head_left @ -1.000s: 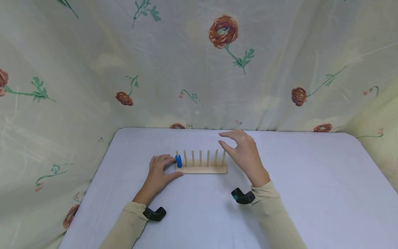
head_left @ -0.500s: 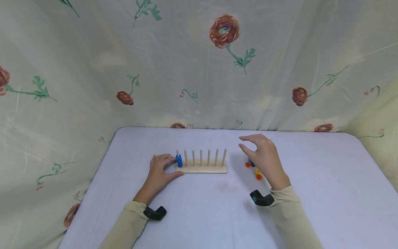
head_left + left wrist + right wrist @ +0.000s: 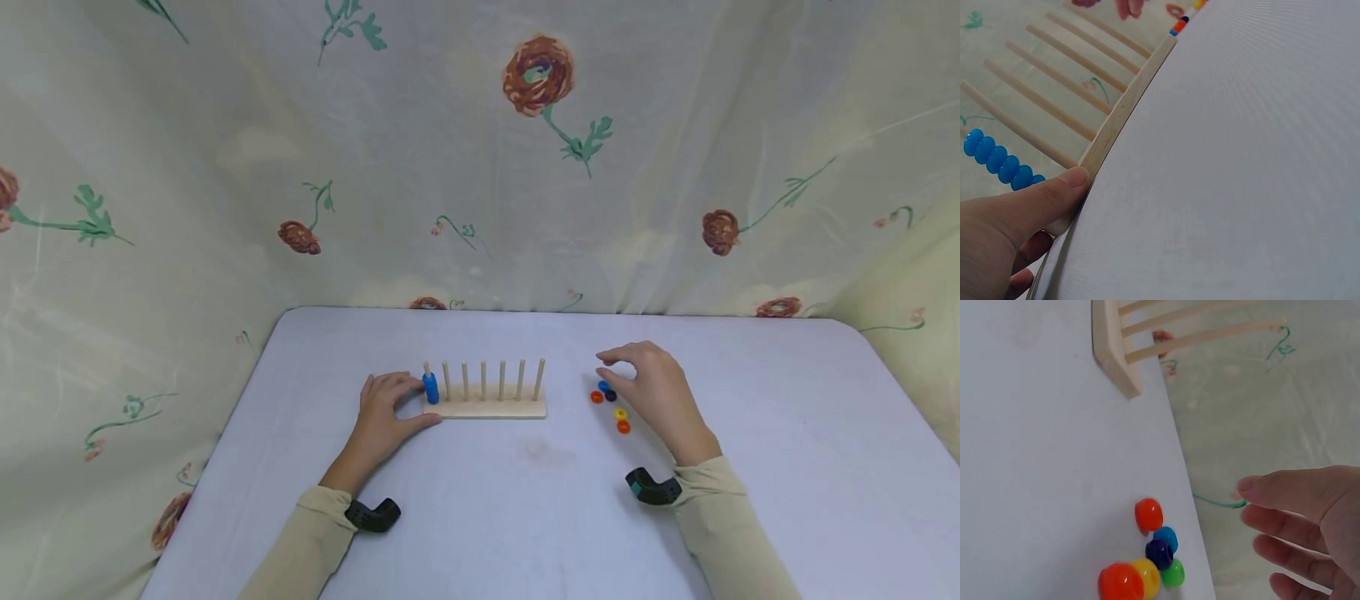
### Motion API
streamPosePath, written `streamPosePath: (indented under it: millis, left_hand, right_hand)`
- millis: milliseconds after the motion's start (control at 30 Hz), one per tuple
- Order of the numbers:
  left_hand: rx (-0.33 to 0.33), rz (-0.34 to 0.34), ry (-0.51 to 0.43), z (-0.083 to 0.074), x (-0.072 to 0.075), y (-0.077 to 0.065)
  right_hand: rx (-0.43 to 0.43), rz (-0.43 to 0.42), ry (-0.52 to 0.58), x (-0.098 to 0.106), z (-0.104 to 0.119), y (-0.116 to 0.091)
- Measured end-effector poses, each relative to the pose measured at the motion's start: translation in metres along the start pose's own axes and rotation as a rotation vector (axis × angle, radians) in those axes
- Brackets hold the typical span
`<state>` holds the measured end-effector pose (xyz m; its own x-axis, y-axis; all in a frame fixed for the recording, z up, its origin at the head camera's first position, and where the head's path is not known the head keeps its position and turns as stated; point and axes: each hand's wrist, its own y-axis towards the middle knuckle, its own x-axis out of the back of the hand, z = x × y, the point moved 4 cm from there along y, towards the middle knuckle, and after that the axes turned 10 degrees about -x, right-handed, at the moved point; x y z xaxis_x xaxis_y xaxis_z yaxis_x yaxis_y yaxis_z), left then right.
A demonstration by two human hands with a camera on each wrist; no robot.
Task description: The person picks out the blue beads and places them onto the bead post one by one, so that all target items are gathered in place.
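Note:
A wooden peg board with a row of upright pegs stands near the middle of the table. On its leftmost peg is a stack of blue beads. My left hand holds the board's left end, its thumb against the front edge of the base. To the right of the board, my right hand hovers over loose beads, thumb and fingers apart and holding nothing. Among those beads are an orange bead, a blue bead, a dark blue bead, a green bead and a yellow bead.
Another orange bead lies nearest the front of the loose group. A white cloth covers the table. Behind its far edge hangs a flowered curtain.
My right hand has moved from the board's right end rightward and down to the loose beads, uncovering several of them; its thumb and fingers have come closer together. My left hand stays put.

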<state>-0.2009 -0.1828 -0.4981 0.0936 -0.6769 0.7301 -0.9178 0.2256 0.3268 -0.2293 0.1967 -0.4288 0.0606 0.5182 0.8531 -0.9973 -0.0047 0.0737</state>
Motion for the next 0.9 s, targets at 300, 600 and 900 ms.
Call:
streamPosePath:
  millis: [300,600,900]
  left_hand:
    - [-0.007,-0.006,0.007,0.002,-0.002,-0.001]
    - [-0.004,-0.006,0.008,0.002,-0.002,0.0]
    - [-0.003,-0.005,0.002,0.002,-0.002,0.0]
  right_hand:
    - [-0.024,0.087,-0.044,-0.01,-0.017,0.006]
    - [0.01,0.11,-0.075,-0.02,-0.023,0.007]
    - [-0.012,0.146,-0.068,-0.028,-0.028,0.008]
